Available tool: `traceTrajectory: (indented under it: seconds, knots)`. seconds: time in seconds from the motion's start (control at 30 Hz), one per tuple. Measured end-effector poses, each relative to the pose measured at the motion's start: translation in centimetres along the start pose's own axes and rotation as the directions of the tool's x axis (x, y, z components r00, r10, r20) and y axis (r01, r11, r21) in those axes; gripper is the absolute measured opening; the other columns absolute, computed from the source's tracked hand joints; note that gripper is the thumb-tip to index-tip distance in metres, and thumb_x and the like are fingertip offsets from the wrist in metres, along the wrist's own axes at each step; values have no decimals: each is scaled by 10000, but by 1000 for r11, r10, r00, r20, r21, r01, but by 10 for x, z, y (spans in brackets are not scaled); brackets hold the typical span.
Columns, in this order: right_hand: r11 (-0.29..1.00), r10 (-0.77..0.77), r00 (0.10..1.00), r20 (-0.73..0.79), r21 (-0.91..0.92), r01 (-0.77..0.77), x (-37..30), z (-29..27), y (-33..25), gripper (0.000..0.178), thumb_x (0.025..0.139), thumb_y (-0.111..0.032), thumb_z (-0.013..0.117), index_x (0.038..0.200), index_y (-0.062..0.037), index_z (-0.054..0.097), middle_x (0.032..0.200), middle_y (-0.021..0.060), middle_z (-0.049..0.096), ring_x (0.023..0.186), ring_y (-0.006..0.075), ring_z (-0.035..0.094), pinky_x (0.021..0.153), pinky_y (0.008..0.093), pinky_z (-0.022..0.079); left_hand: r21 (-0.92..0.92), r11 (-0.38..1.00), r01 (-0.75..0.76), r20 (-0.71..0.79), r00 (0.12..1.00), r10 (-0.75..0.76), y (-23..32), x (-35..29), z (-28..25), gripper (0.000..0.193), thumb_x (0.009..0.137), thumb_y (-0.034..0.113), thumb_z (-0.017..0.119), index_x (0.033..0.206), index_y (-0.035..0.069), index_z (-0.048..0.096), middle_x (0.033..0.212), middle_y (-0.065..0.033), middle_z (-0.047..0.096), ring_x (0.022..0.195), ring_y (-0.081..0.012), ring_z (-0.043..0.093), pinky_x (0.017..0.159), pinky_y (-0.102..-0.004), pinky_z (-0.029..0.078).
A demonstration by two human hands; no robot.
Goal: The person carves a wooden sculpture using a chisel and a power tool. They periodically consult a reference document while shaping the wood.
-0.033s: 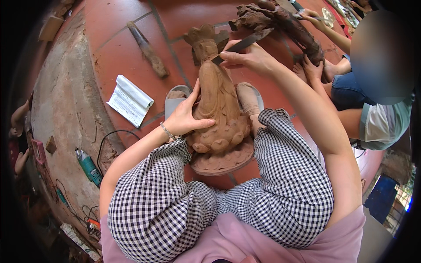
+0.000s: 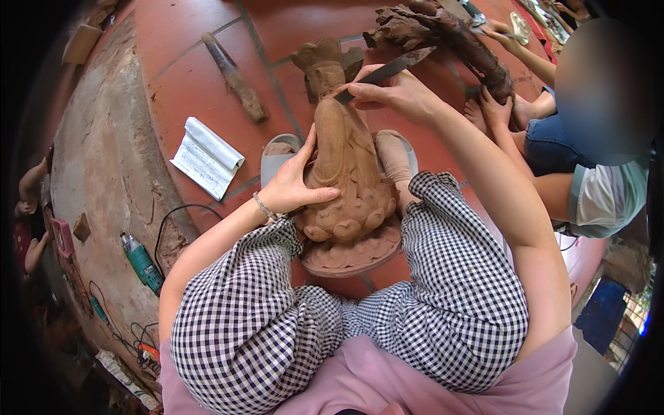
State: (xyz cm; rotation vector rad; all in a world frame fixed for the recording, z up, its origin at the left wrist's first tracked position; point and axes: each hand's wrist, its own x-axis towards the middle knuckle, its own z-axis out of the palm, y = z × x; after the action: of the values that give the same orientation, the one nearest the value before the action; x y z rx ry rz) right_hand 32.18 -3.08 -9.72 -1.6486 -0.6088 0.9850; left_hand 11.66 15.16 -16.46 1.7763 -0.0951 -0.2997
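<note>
Between my knees a brown carved wooden statue (image 2: 353, 162) stands on a round petalled base (image 2: 349, 257), its spiked, crown-like top pointing away from me. My left hand (image 2: 296, 188) grips the statue's left side, thumb across the front and fingers around the edge. My right hand (image 2: 395, 91) is closed on a flat, dark, blade-like tool (image 2: 404, 62) with a squared-off end. That end touches, or nearly touches, the statue just below the crown; contact is hard to tell. Some of the right fingers are hidden behind the tool and hand.
On the red tiles lie a wooden mallet-like stick (image 2: 235, 76) and a creased paper sheet (image 2: 206, 159). A teal power tool (image 2: 142, 263) with a cord rests on the concrete ledge at left. Gnarled dark wood (image 2: 449, 41) lies far right, beside a seated co-worker's hand (image 2: 494, 111).
</note>
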Motion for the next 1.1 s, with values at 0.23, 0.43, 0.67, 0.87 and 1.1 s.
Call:
traceTrajectory:
  seconds: [0.23,0.43,0.67,0.87,1.1]
  knots:
    - [922,-284,953,104,-244,301,-23,21,8,216,830,-240,781,926,-53,738,1387,114,555,1144,221,584,906,353,498,10,1000,-11,13,1000,11,-3,-5,-5,1256,723,420,821,1567,72,-41,1517,-229,347,1389,-322,394,1145,-382,314]
    - [932,-118,984,130,-328,155,-4,27,-15,247,810,-209,798,994,-53,741,1253,86,649,1110,197,614,949,345,492,-29,1000,-7,42,999,8,-5,-8,-8,1253,721,424,819,1568,70,-33,1517,-233,336,1388,-320,390,1144,-385,313]
    - [891,-118,960,255,-398,216,10,15,-28,257,853,-203,754,1014,-6,717,1135,120,708,1122,205,635,969,354,494,-131,991,41,8,999,-40,1,-8,-8,1199,698,457,823,1540,-31,122,1524,-214,306,1419,-301,320,1165,-401,257]
    - [817,-87,951,296,-526,238,13,17,-34,286,852,-252,751,1025,-25,719,1062,86,708,1020,199,648,894,348,505,-115,993,18,35,999,-14,-20,-12,-5,1159,738,430,806,1548,-17,107,1527,-207,307,1419,-290,321,1164,-392,260]
    - [765,-92,934,345,-576,288,29,11,-40,195,878,-209,733,978,-45,699,922,56,703,889,162,635,816,327,510,236,972,-5,-369,925,94,32,2,-34,694,927,214,654,1497,-8,326,1485,-185,404,1377,-248,398,1112,-380,364]
